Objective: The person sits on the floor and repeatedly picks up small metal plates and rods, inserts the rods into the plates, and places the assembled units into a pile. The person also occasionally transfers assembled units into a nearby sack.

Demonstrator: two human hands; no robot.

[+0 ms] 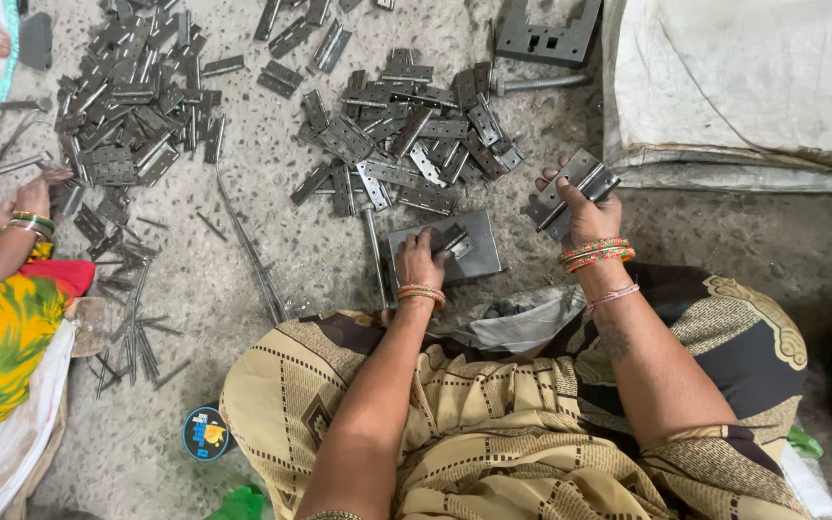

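Concrete floor (243, 279), hinge pile (406, 144) at 12. My left hand (420, 260) presses a hinge (455, 241) onto the steel block (479, 255); right hand (585, 207) grasps another hinge (570, 188) at 2.

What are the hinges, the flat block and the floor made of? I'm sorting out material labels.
Hinges: grey, dull-shiny, likely steel. Flat block under the left hand: smooth grey metal, apparently. Floor: speckled, rough, probably concrete.

Person wears beige patterned cloth with dark brown lines and a black ornate-bordered panel, orange-green beaded bangles on left hand (419, 262) and right hand (585, 214), small forearm tattoo.
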